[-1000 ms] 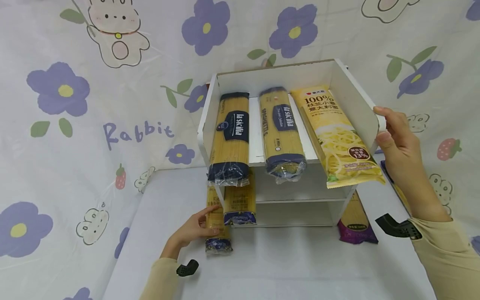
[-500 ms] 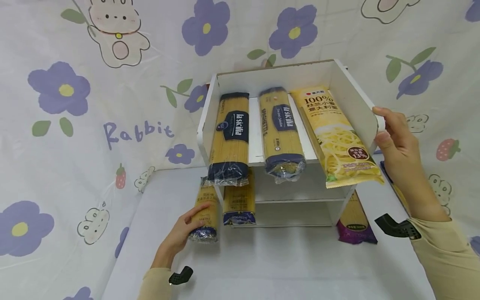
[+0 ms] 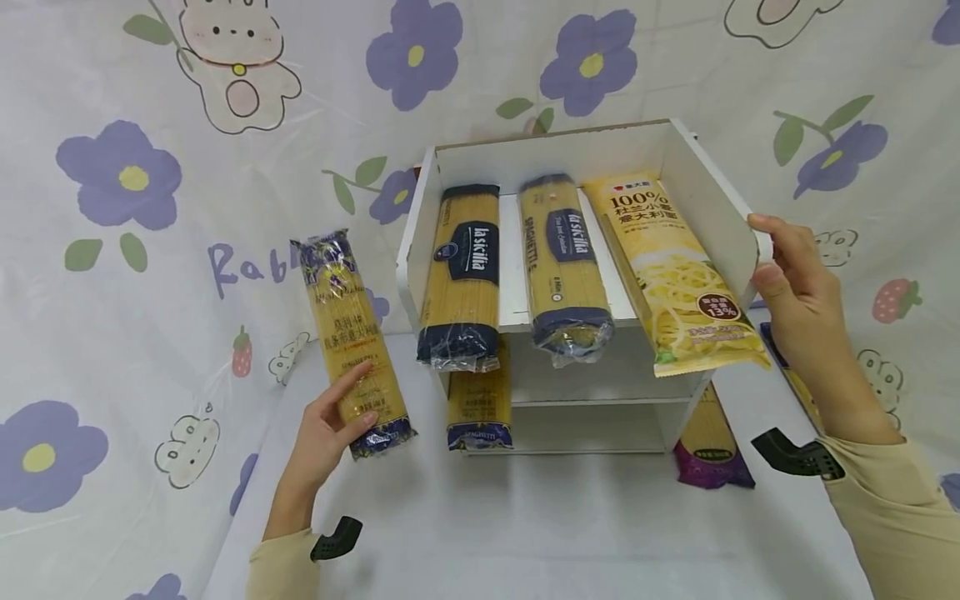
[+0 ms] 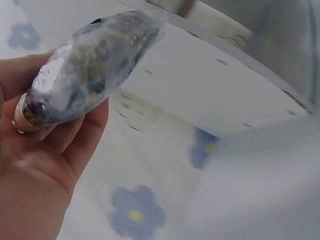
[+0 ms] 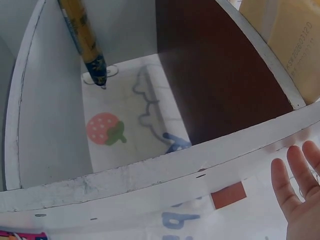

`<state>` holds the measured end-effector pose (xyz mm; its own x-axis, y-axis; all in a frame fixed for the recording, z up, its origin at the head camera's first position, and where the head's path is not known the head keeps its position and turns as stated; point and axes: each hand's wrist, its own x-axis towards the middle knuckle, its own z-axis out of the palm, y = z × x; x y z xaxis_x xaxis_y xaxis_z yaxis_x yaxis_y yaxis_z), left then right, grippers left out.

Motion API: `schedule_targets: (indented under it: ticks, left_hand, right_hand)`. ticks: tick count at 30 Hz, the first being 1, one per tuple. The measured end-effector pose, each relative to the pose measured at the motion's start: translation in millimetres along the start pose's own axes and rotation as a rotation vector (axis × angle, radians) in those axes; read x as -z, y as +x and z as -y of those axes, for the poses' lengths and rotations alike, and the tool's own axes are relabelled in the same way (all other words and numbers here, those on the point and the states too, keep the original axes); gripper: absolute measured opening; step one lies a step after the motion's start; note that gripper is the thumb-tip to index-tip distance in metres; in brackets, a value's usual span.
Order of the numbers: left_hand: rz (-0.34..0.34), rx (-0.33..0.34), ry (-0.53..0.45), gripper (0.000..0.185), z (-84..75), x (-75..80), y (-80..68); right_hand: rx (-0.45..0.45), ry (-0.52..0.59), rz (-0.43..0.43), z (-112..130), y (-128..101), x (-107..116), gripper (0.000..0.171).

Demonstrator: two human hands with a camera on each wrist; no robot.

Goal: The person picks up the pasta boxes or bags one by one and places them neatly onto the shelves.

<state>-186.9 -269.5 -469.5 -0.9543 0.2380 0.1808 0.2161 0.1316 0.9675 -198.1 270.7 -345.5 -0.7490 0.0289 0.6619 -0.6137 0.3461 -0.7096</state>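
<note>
My left hand grips a yellow spaghetti packet with blue ends near its lower end. The packet tilts in the air, left of the white shelf unit. In the left wrist view the fingers curl round the packet's crinkled clear end. My right hand holds the front edge of the shelf's right side panel, thumb in front. On the top shelf lie two La Sicilia spaghetti packs, one left and one central, and a yellow pasta bag at the right.
A blue-ended spaghetti packet juts from the middle level at the left. A purple-ended pasta pack lies by the unit's right foot, and another pack is partly hidden behind my right arm. A patterned cloth hangs behind the white table.
My left hand has drawn the spaghetti packet away from the shelf's lower left side, leftward and up, tilting it. My right hand has stayed on the side panel.
</note>
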Motion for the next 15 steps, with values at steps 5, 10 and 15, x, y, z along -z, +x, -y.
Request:
schedule_targets:
  ticks: [5,10,15]
  left_hand:
    - [0.022,-0.204,0.06,0.06,-39.3,-1.7,0.1]
    - [0.057,-0.352,0.128,0.056,-62.5,-6.2,-1.5]
    - [0.086,-0.422,0.165,0.057,-75.8,-10.6,-5.8]
  right_hand:
    - [0.007,0.005,-0.008,-1,0,0,0.042]
    - [-0.009,0.003,-0.004,0,0,0,0.042]
    - [-0.02,0.001,0.006,1,0,-1,0.042]
